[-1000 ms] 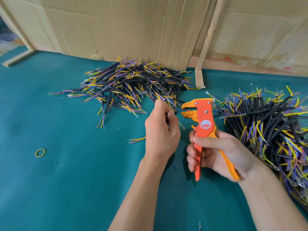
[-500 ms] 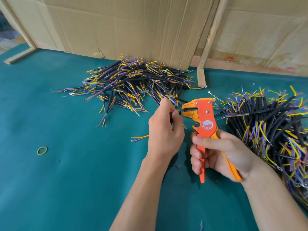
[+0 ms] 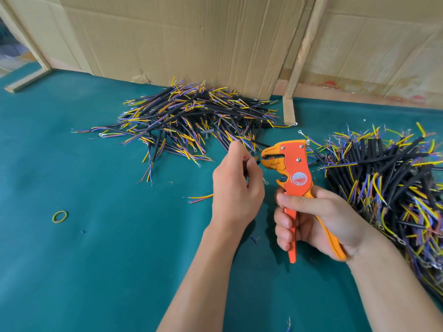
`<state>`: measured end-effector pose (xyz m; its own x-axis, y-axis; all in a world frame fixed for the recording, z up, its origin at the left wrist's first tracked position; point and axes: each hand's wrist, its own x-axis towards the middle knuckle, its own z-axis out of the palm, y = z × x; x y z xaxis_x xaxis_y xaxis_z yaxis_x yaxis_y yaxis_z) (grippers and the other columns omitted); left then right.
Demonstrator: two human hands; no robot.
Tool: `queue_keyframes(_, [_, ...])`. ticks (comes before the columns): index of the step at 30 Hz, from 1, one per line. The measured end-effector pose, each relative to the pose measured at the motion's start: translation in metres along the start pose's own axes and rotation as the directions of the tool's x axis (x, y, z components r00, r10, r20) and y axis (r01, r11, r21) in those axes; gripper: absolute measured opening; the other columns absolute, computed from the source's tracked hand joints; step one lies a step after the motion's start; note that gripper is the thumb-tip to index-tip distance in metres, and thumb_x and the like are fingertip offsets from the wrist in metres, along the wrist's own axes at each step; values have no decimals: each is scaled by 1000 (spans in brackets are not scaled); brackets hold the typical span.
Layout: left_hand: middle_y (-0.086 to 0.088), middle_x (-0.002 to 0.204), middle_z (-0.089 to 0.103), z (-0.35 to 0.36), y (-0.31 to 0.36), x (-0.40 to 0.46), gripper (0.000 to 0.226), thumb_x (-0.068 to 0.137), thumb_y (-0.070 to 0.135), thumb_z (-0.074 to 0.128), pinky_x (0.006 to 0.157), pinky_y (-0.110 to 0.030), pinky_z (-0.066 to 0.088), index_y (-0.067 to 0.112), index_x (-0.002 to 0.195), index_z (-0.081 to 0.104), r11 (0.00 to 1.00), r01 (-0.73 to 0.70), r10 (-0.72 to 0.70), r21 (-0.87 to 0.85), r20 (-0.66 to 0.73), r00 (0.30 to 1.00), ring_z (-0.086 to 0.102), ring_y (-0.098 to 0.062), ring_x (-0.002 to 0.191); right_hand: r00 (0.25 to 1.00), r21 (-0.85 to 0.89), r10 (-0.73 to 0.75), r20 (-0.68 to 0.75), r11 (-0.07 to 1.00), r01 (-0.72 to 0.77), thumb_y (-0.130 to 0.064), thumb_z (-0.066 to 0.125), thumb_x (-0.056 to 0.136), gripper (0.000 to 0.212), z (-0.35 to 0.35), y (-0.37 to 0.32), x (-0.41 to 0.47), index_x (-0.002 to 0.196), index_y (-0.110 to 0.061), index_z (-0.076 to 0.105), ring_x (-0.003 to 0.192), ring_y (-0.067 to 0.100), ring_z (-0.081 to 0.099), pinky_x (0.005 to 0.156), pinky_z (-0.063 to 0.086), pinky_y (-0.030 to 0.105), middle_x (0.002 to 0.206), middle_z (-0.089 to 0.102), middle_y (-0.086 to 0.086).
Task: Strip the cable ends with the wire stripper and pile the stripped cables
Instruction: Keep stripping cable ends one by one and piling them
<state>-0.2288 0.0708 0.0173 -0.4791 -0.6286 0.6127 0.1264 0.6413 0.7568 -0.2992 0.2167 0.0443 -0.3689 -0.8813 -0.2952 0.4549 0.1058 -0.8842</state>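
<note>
My right hand (image 3: 311,221) grips the handles of the orange wire stripper (image 3: 288,168), whose jaws point left. My left hand (image 3: 236,188) pinches a short black cable (image 3: 257,161) and holds its end at the stripper's jaws; most of the cable is hidden behind my fingers. A pile of black cables (image 3: 191,118) with yellow, blue and purple wire ends lies at the back centre, against the cardboard. A second, denser heap of cables (image 3: 388,185) lies to the right of my right hand.
Green felt covers the table (image 3: 96,259). A cardboard wall (image 3: 179,37) and a wooden post (image 3: 288,109) close off the back. A yellow rubber band (image 3: 60,216) lies at the left. A loose bit of coloured wire (image 3: 200,198) lies just left of my left hand.
My left hand has brought the cable end rightward up to the stripper's jaws. My right hand and the stripper have stayed about where they were; the camera shifted slightly.
</note>
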Motion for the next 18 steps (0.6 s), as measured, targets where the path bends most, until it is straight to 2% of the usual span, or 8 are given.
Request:
queue_keyframes(14, [-6, 65, 47, 0, 0, -1, 15, 92, -5, 50, 55, -33, 34, 3, 81, 43, 999, 24, -24, -22, 35, 999, 38, -21, 59, 999, 7, 27, -17, 1000, -27, -19, 73, 82, 22, 2, -1, -2, 75, -10, 54, 47, 27, 43, 49, 43, 38, 61, 42, 13])
queue_keyframes(18, [-7, 64, 45, 0, 1, -1, 15, 92, -6, 51, 55, -28, 31, 1, 81, 43, 999, 38, -37, -20, 33, 999, 36, -21, 59, 998, 13, 9, -69, 1000, -8, -18, 76, 84, 32, 9, 0, 0, 64, -14, 50, 39, 21, 35, 42, 38, 29, 55, 35, 9])
